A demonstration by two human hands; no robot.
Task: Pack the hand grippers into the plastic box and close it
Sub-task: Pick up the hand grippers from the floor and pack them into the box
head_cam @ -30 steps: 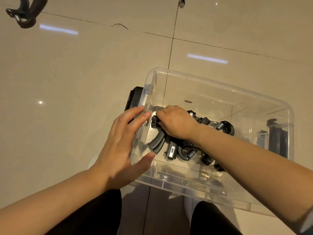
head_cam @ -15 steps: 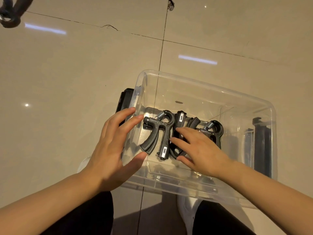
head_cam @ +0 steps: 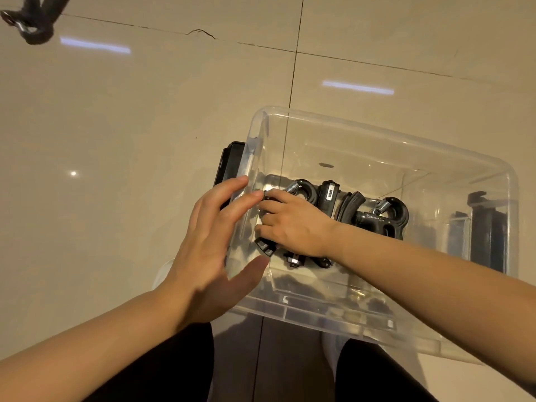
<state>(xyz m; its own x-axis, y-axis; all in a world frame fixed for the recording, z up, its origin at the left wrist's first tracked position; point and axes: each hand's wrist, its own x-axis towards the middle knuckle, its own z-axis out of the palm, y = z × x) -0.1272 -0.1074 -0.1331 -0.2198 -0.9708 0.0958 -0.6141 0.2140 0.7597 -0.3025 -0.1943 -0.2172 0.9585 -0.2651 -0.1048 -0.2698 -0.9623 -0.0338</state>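
1. The left hand (head_cam: 213,245), fingers straight and spread, presses flat on the plastic box (head_cam: 377,134) at its left wall.
2. The right hand (head_cam: 293,224) reaches inside, its grip curled over the leftmost of the hand grippers (head_cam: 298,190) on the box bottom.
3. Their handles run near-to-far; no lid shows.

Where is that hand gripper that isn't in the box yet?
In the head view, one black hand gripper lies on the tiled floor at the far upper left corner, well away from the clear plastic box on the right.
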